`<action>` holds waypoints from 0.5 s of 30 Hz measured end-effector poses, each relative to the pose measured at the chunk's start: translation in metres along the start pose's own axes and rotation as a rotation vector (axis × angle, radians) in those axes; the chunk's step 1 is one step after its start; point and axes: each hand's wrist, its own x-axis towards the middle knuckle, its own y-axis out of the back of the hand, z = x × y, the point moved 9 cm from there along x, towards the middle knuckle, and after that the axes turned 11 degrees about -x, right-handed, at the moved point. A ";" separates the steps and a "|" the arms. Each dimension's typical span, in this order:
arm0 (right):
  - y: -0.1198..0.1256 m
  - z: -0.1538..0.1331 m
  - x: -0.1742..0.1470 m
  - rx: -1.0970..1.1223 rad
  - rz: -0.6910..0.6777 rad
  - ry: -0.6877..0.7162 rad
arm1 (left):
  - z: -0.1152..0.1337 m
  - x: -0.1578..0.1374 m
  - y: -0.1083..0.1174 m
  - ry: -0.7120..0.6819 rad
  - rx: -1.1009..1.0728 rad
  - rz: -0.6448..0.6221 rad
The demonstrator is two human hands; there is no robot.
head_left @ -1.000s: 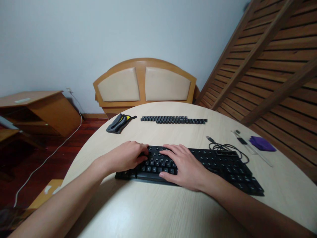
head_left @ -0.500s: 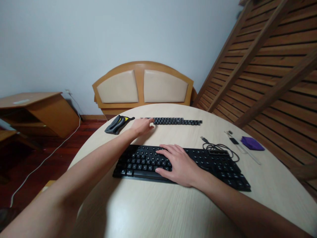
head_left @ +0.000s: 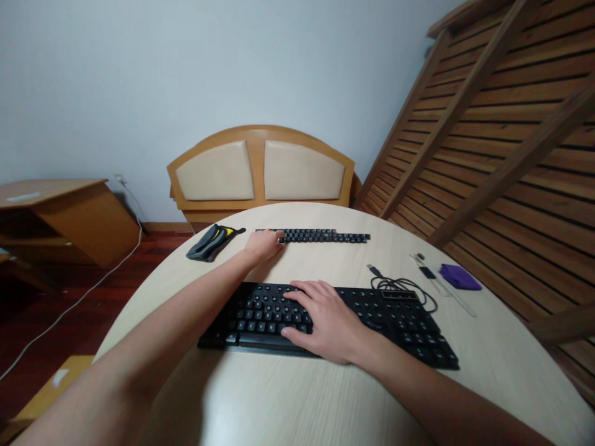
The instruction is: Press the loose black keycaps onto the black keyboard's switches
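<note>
A full-size black keyboard [head_left: 409, 337] lies on the round, light wood table [head_left: 260, 396]. My right hand [head_left: 325, 316] rests flat across its middle keys, fingers spread and thumb over the lower rows, holding nothing. Farther back, loose black keycaps [head_left: 320, 236] are lined up in rows. My left hand [head_left: 264, 244] reaches over the keyboard's left side to the left end of these rows. Its fingers are bent and drawn together at the caps; whether a keycap is between the fingertips is hidden.
A grey and black pouch-like item with yellow [head_left: 209, 243] lies left of the keycaps. A coiled USB cable [head_left: 404, 284] sits behind the keyboard's right part. Farther right are a thin white stick-like tool [head_left: 458, 299] and a folded purple cloth [head_left: 459, 277]. Wooden slats [head_left: 488, 155] rise at right.
The view has shifted slightly, so the scene sits a little lower and farther left. Both hands stay at about the same places, left at the keycaps and right on the keyboard.
</note>
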 end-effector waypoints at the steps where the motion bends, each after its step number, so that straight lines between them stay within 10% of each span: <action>1: 0.000 0.000 0.000 0.000 0.002 0.000 | -0.001 -0.002 0.000 0.005 -0.005 0.004; 15: 0.001 0.000 0.001 -0.010 -0.010 -0.003 | -0.004 -0.077 0.028 -0.027 -0.320 0.182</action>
